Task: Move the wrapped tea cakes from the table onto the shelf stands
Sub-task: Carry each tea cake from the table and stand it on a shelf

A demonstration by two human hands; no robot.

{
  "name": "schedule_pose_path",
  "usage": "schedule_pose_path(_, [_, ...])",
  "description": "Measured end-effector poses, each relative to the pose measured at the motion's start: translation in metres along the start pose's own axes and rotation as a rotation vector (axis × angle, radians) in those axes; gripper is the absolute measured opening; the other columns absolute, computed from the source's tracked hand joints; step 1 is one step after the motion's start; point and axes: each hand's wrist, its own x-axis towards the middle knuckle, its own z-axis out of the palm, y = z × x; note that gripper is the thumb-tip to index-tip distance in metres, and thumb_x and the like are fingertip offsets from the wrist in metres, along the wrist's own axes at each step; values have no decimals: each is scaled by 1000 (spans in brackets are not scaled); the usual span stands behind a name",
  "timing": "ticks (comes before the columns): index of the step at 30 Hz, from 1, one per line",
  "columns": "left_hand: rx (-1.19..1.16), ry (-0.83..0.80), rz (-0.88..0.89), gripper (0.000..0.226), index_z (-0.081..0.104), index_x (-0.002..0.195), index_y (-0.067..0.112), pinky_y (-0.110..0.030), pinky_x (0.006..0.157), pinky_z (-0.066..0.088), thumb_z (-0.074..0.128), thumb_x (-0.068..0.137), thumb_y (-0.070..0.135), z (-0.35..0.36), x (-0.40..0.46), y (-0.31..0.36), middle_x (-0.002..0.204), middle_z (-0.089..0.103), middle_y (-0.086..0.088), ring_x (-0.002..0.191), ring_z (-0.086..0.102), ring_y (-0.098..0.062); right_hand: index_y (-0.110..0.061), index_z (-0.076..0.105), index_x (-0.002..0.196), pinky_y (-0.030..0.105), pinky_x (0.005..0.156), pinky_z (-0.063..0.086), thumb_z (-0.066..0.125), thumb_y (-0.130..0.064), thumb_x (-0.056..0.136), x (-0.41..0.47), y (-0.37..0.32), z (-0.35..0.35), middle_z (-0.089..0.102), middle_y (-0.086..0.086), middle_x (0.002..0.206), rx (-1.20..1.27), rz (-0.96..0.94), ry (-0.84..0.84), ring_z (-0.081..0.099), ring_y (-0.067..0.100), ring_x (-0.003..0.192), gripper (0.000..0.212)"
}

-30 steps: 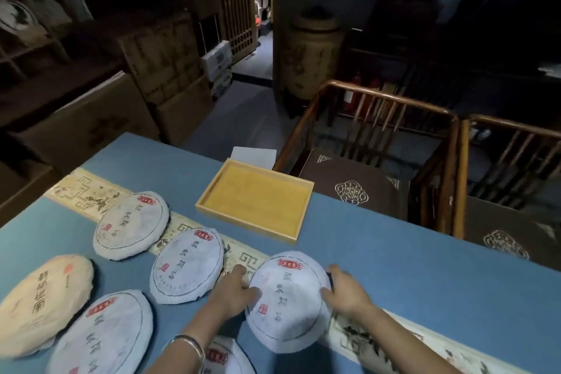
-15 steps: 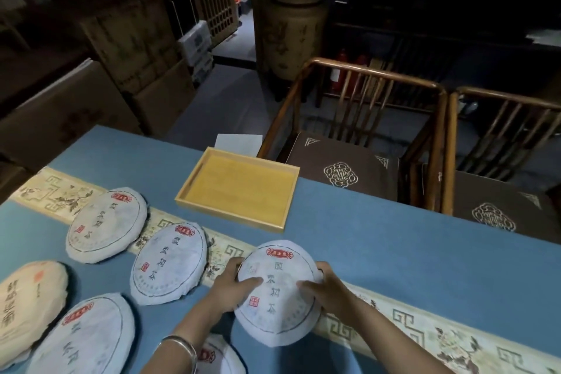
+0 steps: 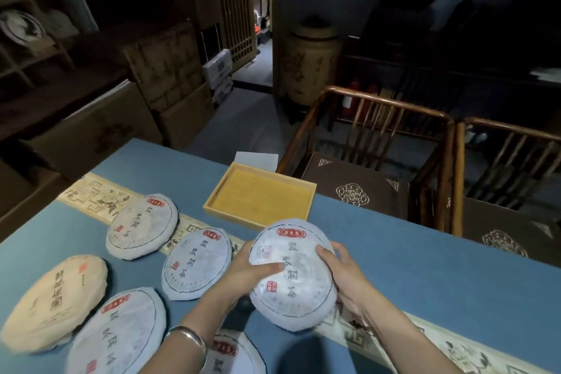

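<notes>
place: tea shop | evidence: wrapped tea cakes [image 3: 142,226], stacked cartons [image 3: 165,70], storage jar [image 3: 309,62]

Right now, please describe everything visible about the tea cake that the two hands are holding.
The held tea cake is a round disc wrapped in white creased paper, with a red oval label on top, dark characters down the middle and a small red seal. It looks tilted above the blue table. The left hand and right hand grip its opposite edges.

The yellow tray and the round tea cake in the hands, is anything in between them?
No. In the head view only bare blue tablecloth shows between the yellow tray and the held tea cake, whose top edge nearly reaches the tray's front rim.
</notes>
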Motion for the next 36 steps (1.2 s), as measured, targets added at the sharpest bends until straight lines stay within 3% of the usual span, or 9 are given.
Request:
schedule_pose_path(5, [-157,25,106,72,62,119,26,-40,78,61,95,55,27,-19,-36,9,107,76,0,97,73,-20,-17,58,122,39,82,59,65,-35,93,-25,-18,24,75,8,106,20,-78,-50,74,23,94,34])
schedule_pose_path(8, [-262,31,176,63,66,119,24,-36,74,61,91,62,23,-30,-65,12,111,75,-5,100,73,-24,-12,63,123,46,99,52,55,-43,97,-50,-28,39,73,12,115,91,-69,-122,69,26,107,42])
schedule_pose_path(15, [-289,352,386,78,62,114,34,-33,67,61,93,43,36,-64,-147,36,103,75,9,90,73,-11,-30,53,127,33,64,61,52,-57,90,-149,-29,80,67,5,115,165,-148,-93,76,24,89,46])
schedule_pose_path(18, [-280,383,455,73,61,112,36,-34,66,61,93,46,30,-77,-186,44,99,75,11,87,73,-10,-33,56,122,42,70,62,66,-54,75,-194,-26,118,73,6,112,205,-205,-209,74,29,96,53])
schedule_pose_path(23, [-352,305,516,71,61,116,32,-40,68,61,90,52,20,-91,-253,49,106,76,0,93,74,-23,-27,55,129,47,89,57,77,-28,72,-247,-23,163,71,2,121,276,-436,-218,69,22,109,61])
schedule_pose_path(27, [-377,250,539,69,57,125,29,-39,71,61,83,63,17,-100,-303,50,112,74,-5,99,72,-27,-23,58,127,43,84,60,81,-24,63,-277,-18,175,72,4,119,365,-490,-249,70,24,108,68])
schedule_pose_path(30, [-361,259,536,71,54,129,35,-38,73,60,84,66,27,-102,-339,47,116,72,-2,102,71,-25,-19,57,130,45,84,60,79,-18,69,-295,-22,180,71,7,120,374,-537,-298,69,27,109,65])
schedule_pose_path(33, [-315,395,502,77,46,131,43,-35,71,61,83,65,56,-100,-372,37,106,74,14,100,72,-17,-21,57,131,42,82,60,77,-17,74,-310,-27,181,71,6,121,343,-612,-323,69,26,110,60])
schedule_pose_path(36, [-398,451,475,80,47,124,56,-44,74,61,81,52,68,-89,-399,19,111,73,11,106,69,-22,-24,58,130,41,82,60,76,-18,75,-322,-30,178,71,4,121,342,-643,-373,69,24,109,57])
